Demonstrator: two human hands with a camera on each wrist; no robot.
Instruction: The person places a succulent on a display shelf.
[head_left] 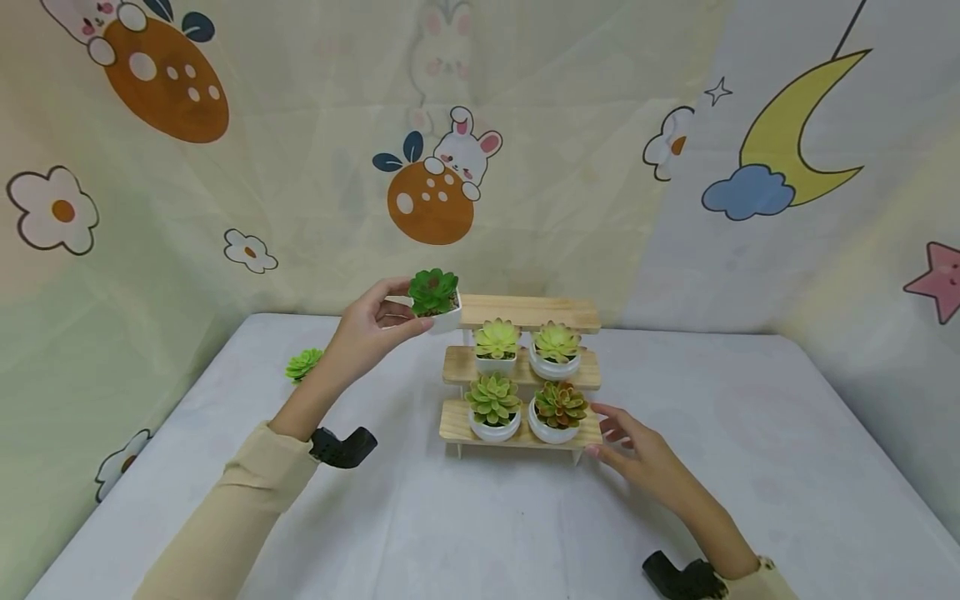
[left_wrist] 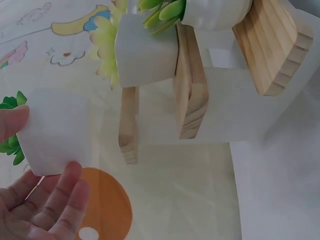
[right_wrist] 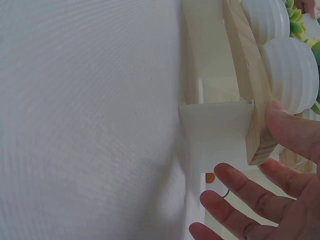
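My left hand (head_left: pixel 367 321) holds a dark green succulent (head_left: pixel 433 292) in a white square pot (left_wrist: pixel 57 132), thumb on one side and fingers on the other. It is raised beside the left end of the top tier of a three-tier wooden plant stand (head_left: pixel 528 312). Two pale green succulents stand on the middle tier, in a square pot (head_left: pixel 496 365) and a round pot (head_left: pixel 555 367). The bottom tier bears a green succulent (head_left: pixel 492 400) and a reddish-green one (head_left: pixel 561 406) in round white pots. My right hand (head_left: pixel 633 446) grips the bottom board's right end (right_wrist: pixel 260 142) between thumb and index finger.
Another bright green succulent (head_left: pixel 303 364) is on the white-covered table (head_left: pixel 712 400) at the left, partly behind my left forearm. A cloth backdrop (head_left: pixel 570 167) with cartoon prints rises behind the table and at its sides.
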